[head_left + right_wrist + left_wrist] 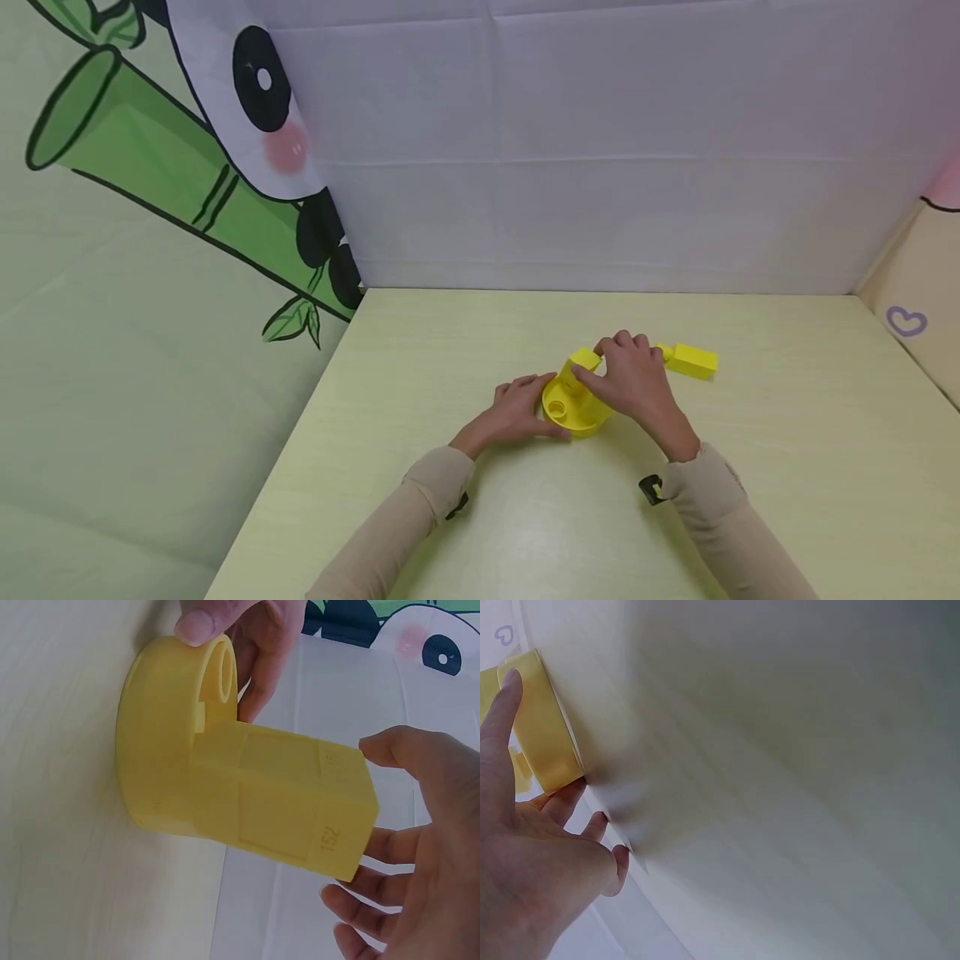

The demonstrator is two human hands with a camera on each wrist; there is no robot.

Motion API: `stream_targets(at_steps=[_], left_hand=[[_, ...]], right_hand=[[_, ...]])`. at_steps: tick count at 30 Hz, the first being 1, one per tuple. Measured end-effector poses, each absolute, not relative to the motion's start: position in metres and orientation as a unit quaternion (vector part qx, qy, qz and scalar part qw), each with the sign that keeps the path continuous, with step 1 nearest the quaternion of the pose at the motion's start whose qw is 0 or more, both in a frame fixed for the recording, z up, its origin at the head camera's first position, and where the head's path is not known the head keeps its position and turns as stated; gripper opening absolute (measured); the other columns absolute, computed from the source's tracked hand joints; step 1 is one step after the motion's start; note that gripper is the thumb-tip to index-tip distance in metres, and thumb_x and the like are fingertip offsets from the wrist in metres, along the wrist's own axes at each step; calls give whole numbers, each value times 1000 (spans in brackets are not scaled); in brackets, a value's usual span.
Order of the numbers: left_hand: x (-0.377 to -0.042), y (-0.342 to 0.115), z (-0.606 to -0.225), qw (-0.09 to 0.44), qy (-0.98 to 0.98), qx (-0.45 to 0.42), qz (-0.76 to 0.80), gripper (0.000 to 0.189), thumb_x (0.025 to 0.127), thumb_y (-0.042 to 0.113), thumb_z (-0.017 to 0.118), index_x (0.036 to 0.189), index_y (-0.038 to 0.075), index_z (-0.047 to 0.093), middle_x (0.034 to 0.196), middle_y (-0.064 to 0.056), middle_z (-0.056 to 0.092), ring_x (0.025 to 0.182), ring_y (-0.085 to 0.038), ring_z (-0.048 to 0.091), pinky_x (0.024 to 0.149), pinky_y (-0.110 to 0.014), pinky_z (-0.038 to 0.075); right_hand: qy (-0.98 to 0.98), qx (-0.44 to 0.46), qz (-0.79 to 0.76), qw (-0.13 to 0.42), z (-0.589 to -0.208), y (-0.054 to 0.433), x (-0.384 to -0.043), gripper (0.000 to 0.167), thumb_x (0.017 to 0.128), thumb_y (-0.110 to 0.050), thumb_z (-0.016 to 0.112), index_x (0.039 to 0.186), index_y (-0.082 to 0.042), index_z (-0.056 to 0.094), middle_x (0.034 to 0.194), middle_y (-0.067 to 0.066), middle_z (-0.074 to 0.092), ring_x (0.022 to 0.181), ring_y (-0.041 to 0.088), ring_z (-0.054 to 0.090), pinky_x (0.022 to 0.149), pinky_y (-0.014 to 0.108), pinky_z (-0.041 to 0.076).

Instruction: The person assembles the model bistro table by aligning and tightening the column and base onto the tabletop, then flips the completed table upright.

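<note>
A round yellow base point(582, 422) with a raised rim stands on the table. A ring-shaped socket point(556, 409) shows inside it. My left hand point(519, 410) holds the base from the left, its thumb on the near side and its fingers on the far side. Upright in the base is a rectangular yellow block point(292, 799), marked 152 near its upper end. At that upper end, my right hand point(634, 375) holds the block between thumb and fingers. The block's lower end is hidden inside the base.
A second yellow block point(692, 361) with a narrow knob lies on the table point(810, 467), beyond the right hand and to its right. A white cloth point(600, 167) hangs behind the table; a green printed one point(150, 375) hangs at the left.
</note>
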State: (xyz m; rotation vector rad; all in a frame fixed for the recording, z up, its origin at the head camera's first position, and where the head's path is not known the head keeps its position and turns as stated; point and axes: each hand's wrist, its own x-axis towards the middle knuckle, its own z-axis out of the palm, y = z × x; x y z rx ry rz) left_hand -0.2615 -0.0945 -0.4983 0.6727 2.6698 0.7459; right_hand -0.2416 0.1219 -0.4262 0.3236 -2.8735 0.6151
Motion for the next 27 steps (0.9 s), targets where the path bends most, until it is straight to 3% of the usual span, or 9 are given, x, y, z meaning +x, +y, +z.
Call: stream_targets(at_steps=[5, 8, 11, 13, 15, 20, 27], left_hand=[[-260, -94, -498, 142, 928, 233, 255, 103, 84, 61, 78, 163, 15, 32, 161, -3, 43, 150, -28, 28, 119, -50, 16], [-260, -93, -497, 143, 926, 234, 258, 103, 84, 61, 78, 164, 15, 31, 161, -3, 43, 151, -28, 27, 119, -50, 16], [-259, -93, -498, 142, 926, 235, 259, 103, 84, 61, 78, 163, 15, 32, 161, -3, 43, 151, -29, 28, 119, -50, 17], [-260, -93, -498, 142, 927, 234, 256, 103, 84, 61, 78, 163, 15, 32, 161, -3, 43, 150, -29, 28, 119, -50, 17], [-260, -93, -498, 141, 928, 235, 253, 102, 84, 61, 78, 163, 16, 32, 161, -3, 43, 151, -28, 28, 119, -50, 17], [-261, -93, -498, 141, 928, 237, 251, 102, 85, 61, 78, 164, 16, 31, 160, -3, 44, 150, -28, 28, 119, -50, 16], [-261, -94, -497, 143, 927, 236, 255, 102, 84, 61, 78, 163, 16, 32, 160, -2, 44, 150, -29, 28, 119, -51, 17]], right_hand=[[-971, 110, 188, 95, -426, 119, -240, 52, 94, -51, 70, 93, 0, 65, 95, 17, 60, 97, 43, 52, 85, 60, 41], [-970, 116, 195, 89, -427, 120, -239, 55, 95, -53, 69, 105, 1, 66, 102, 19, 64, 100, 44, 55, 88, 61, 43], [-963, 147, 209, 79, -429, 122, -238, 58, 96, -44, 70, 127, 4, 64, 115, 23, 64, 105, 45, 56, 90, 61, 45], [-959, 171, 215, 74, -430, 123, -238, 57, 96, -37, 71, 133, 5, 62, 119, 24, 63, 105, 44, 56, 90, 60, 45], [-956, 186, 213, 76, -430, 124, -239, 54, 96, -33, 72, 131, 6, 62, 115, 22, 63, 101, 42, 56, 87, 58, 46], [-961, 182, 187, 95, -432, 120, -241, 55, 93, -43, 76, 119, 4, 66, 100, 15, 64, 92, 37, 57, 81, 54, 46], [-959, 182, 202, 84, -431, 120, -239, 48, 94, -37, 71, 120, 3, 67, 101, 13, 62, 96, 36, 54, 83, 54, 43]])
